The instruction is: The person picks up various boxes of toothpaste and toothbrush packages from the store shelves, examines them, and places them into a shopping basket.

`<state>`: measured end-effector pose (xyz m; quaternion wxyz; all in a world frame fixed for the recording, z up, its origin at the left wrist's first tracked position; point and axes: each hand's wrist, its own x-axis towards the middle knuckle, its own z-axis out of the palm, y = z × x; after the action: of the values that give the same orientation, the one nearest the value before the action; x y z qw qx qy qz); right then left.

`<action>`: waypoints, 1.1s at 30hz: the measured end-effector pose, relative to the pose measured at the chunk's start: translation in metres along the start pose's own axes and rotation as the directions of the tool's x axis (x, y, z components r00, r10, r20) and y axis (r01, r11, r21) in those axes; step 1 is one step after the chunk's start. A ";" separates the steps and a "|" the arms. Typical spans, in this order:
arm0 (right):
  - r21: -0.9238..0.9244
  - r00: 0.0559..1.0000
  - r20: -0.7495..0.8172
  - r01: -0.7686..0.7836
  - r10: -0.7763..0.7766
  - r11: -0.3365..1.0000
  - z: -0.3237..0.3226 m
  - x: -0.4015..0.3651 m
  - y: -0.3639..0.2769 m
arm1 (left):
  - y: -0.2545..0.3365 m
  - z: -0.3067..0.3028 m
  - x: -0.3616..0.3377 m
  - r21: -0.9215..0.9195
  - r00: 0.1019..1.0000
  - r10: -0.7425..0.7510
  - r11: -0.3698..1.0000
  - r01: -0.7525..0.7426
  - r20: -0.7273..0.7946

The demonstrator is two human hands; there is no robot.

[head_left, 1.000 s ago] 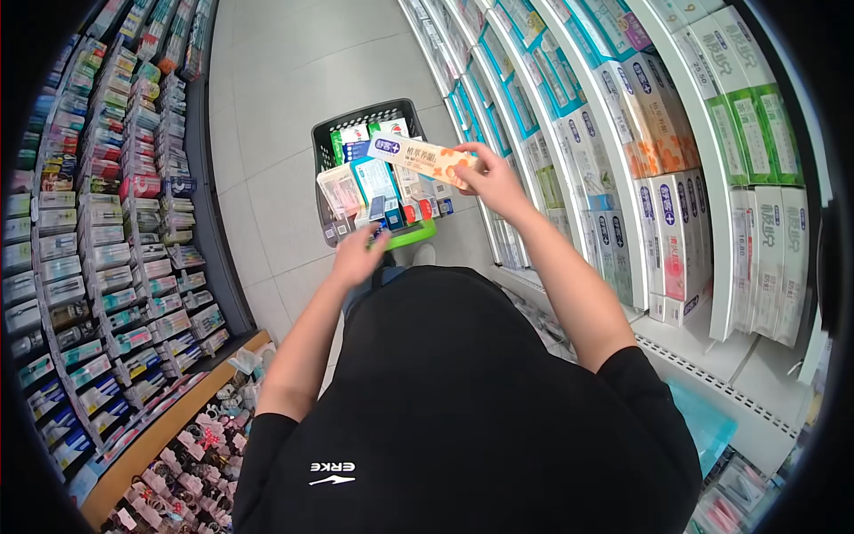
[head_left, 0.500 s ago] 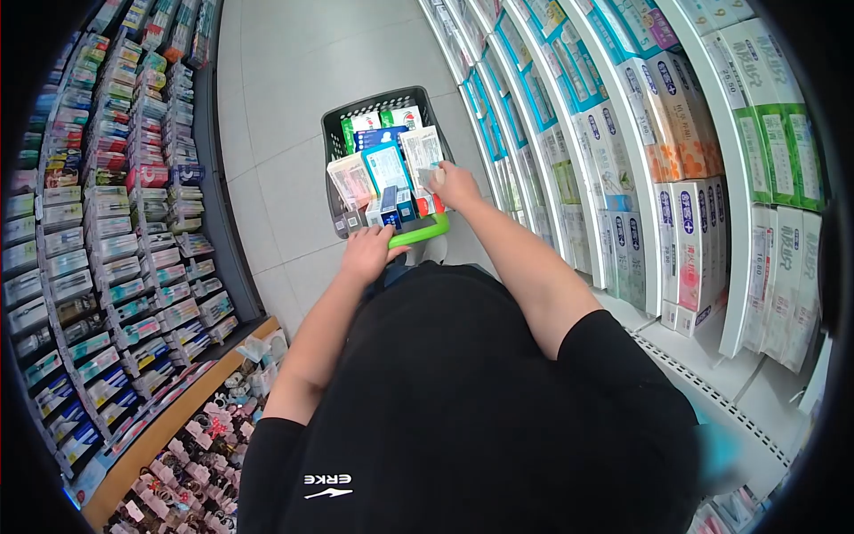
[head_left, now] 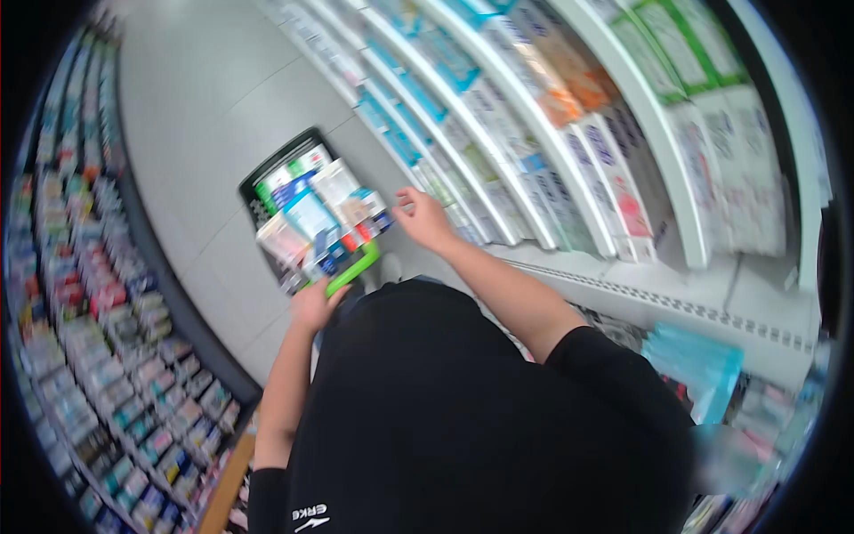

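Observation:
A black shopping basket point(head_left: 276, 155) with a green handle point(head_left: 358, 265) stands in front of me, full of packaged boxes. Around the near end of that handle my left hand point(head_left: 313, 306) is closed. To the right of the basket, my right hand point(head_left: 424, 219) hovers with nothing in it, fingers bent and apart. A small blue-and-white pack point(head_left: 369, 205) lies at the basket's right side, nearest to that hand. Further in are a light-blue box point(head_left: 310, 215), a white box point(head_left: 335, 182) and a pale pink box point(head_left: 283, 238). Motion blurs their print.
White shelves point(head_left: 680, 187) of boxed goods run along the right. On the left, a rack point(head_left: 98, 356) holds many small hanging packs. Grey tiled floor point(head_left: 191, 116) stretches ahead between them. Light-blue packages point(head_left: 698, 365) lie low at the right.
My right hand has come out of the basket, away to the right. A blue-and-white pack now shows at the basket's right side. The view has turned, and my left hand stays on the handle.

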<state>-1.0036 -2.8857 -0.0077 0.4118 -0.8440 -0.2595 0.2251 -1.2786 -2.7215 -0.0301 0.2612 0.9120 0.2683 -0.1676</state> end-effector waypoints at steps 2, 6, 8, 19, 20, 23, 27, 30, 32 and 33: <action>0.144 0.995 -0.093 -0.010 0.024 0.990 -0.029 -0.008 -0.017 | 0.004 -0.008 0.001 -0.019 1.000 -0.013 1.000 0.013 0.011; 0.168 0.956 -0.285 0.117 -0.065 0.979 -0.083 -0.015 -0.040 | 0.007 -0.020 0.003 -0.133 0.998 -0.012 0.991 0.019 0.054; 0.001 0.891 -0.425 0.178 -0.161 0.984 -0.120 -0.025 -0.066 | 0.002 -0.018 0.005 -0.166 0.998 -0.009 0.986 0.020 0.064; -0.542 0.650 -0.758 -0.588 -0.048 0.600 -0.307 -0.077 -0.085 | -0.005 -0.013 0.006 -0.215 0.999 0.028 0.976 -0.018 0.044; -0.495 0.662 -0.746 -0.620 0.067 0.609 -0.317 -0.075 -0.086 | -0.006 -0.012 0.006 -0.219 0.999 0.029 0.976 -0.019 0.042; -0.498 0.666 -0.742 -0.624 0.076 0.602 -0.327 -0.070 -0.064 | -0.005 -0.014 0.006 -0.217 0.999 0.033 0.976 -0.024 0.038; -0.463 0.670 -0.721 -0.658 0.179 0.594 -0.335 -0.066 -0.066 | -0.003 -0.015 0.004 -0.206 0.999 0.047 0.978 -0.044 0.014; -0.492 0.688 -0.717 -0.612 0.111 0.619 -0.334 -0.075 -0.070 | -0.001 -0.018 0.003 -0.200 0.999 0.042 0.979 -0.035 0.029; -0.532 0.708 -0.706 -0.527 -0.004 0.663 -0.321 -0.082 -0.077 | -0.001 -0.017 0.003 -0.183 0.999 0.035 0.983 -0.028 0.034; -0.551 0.713 -0.698 -0.476 -0.066 0.686 -0.312 -0.085 -0.081 | -0.002 -0.017 0.003 -0.176 0.999 0.027 0.984 -0.021 0.031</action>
<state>-0.9034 -3.0764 0.2473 0.0952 -0.9809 -0.0543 -0.1605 -1.2743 -2.7092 -0.0187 0.3468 0.8857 0.2667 -0.1554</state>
